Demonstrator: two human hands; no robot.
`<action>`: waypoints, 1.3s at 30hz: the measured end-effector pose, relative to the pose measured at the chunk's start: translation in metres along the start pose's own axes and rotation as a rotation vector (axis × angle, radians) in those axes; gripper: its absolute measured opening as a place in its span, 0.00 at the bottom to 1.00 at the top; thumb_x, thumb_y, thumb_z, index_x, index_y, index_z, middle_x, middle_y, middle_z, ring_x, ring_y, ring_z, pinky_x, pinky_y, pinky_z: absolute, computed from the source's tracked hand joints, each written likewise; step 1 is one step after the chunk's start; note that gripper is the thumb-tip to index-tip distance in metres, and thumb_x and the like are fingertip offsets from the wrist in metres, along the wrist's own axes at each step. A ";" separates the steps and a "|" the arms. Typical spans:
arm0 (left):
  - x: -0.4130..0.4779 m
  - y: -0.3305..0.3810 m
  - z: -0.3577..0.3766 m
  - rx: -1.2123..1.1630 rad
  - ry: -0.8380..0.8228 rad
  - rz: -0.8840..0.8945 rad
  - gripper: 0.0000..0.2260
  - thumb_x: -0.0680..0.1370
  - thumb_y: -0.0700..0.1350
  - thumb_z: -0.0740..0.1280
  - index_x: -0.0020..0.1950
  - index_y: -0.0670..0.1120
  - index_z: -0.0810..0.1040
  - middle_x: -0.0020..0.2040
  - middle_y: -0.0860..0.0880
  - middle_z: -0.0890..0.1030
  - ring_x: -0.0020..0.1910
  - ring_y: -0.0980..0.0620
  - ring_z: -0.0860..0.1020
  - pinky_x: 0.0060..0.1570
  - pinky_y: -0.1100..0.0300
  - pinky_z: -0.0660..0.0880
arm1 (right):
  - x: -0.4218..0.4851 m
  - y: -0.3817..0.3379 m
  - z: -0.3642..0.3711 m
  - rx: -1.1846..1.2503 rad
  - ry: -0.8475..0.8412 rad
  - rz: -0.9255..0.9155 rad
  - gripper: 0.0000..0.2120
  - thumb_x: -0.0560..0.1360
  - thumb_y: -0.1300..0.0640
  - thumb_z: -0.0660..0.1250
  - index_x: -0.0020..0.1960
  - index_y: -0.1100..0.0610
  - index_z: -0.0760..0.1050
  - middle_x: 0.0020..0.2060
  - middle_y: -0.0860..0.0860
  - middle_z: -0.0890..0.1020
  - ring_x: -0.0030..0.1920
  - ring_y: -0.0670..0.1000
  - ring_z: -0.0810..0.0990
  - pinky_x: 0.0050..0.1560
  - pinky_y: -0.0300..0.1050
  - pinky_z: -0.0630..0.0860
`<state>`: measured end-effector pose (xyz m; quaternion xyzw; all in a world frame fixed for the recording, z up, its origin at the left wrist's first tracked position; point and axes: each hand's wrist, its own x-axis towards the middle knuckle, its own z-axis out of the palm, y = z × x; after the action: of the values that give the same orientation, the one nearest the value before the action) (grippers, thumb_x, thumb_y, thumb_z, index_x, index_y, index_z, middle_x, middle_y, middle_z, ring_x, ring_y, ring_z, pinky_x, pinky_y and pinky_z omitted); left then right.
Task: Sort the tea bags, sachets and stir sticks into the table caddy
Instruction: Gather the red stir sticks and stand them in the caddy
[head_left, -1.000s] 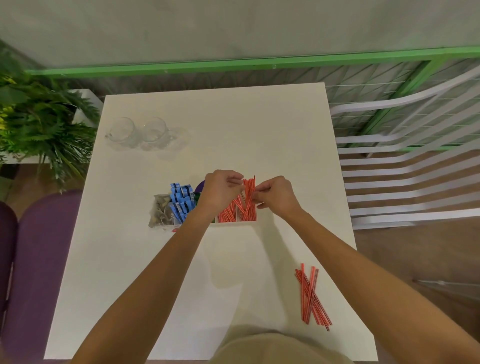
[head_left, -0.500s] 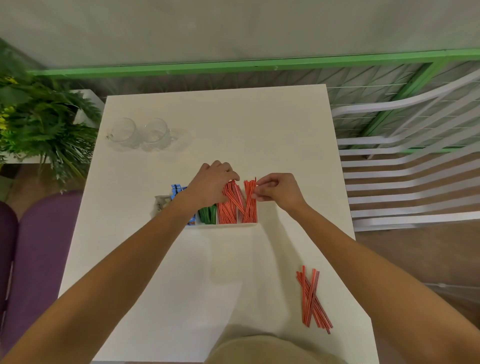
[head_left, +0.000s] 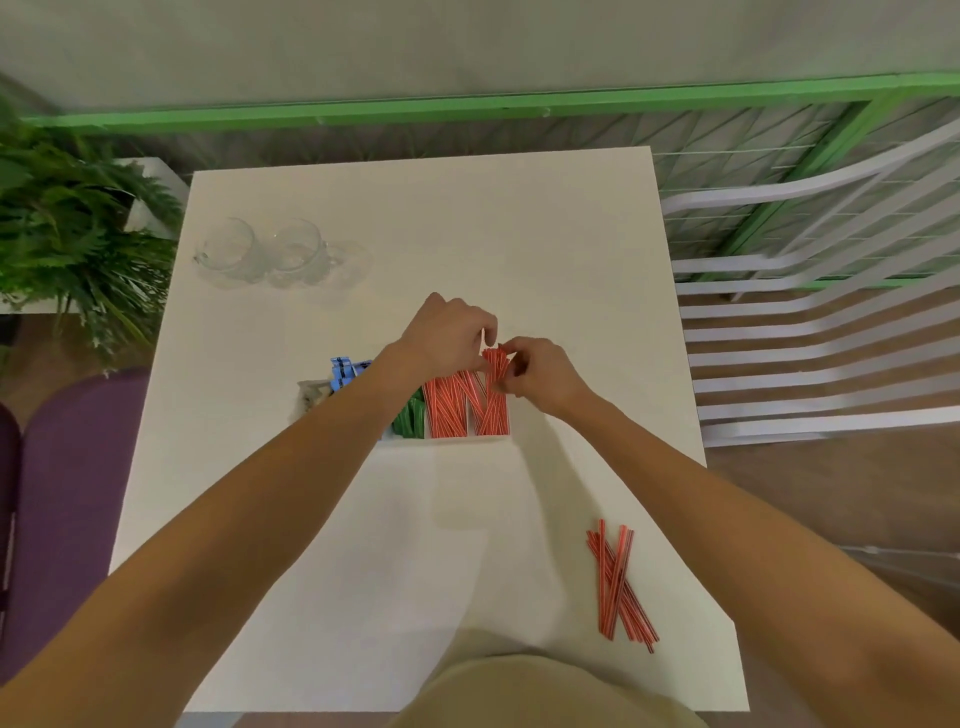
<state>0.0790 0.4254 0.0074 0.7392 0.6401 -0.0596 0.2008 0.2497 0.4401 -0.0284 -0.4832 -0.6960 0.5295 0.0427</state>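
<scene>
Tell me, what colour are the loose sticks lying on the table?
Loose sticks: red with thin stripes, clearest in the head view.

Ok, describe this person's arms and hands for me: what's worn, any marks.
The left arm and right arm are bare, no sleeves up to the frame's edge. The left hand and right hand wear no gloves; no watch or bracelet shows, and rings would be too small to tell. A tan garment shows at the bottom edge.
</scene>
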 end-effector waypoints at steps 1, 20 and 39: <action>0.000 0.001 0.000 0.009 -0.001 0.001 0.17 0.70 0.58 0.73 0.55 0.52 0.78 0.44 0.56 0.82 0.48 0.53 0.79 0.55 0.53 0.67 | 0.000 -0.001 0.000 0.012 0.010 0.006 0.24 0.68 0.62 0.76 0.63 0.62 0.75 0.32 0.51 0.80 0.33 0.46 0.78 0.36 0.35 0.71; -0.097 0.168 0.135 -0.214 -0.124 0.430 0.18 0.75 0.38 0.65 0.65 0.47 0.76 0.63 0.48 0.77 0.60 0.46 0.74 0.55 0.51 0.71 | -0.210 0.156 -0.011 0.114 0.016 0.457 0.02 0.74 0.58 0.72 0.43 0.57 0.81 0.34 0.56 0.84 0.28 0.50 0.82 0.28 0.37 0.74; -0.103 0.197 0.188 0.034 0.003 0.428 0.05 0.75 0.47 0.68 0.49 0.52 0.80 0.50 0.52 0.79 0.54 0.49 0.76 0.53 0.53 0.72 | -0.256 0.183 0.032 -0.204 0.074 0.331 0.20 0.70 0.50 0.73 0.61 0.53 0.76 0.50 0.47 0.77 0.49 0.48 0.77 0.48 0.40 0.74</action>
<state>0.2838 0.2409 -0.0854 0.8615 0.4680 -0.0253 0.1952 0.4821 0.2291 -0.0692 -0.6118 -0.6551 0.4381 -0.0685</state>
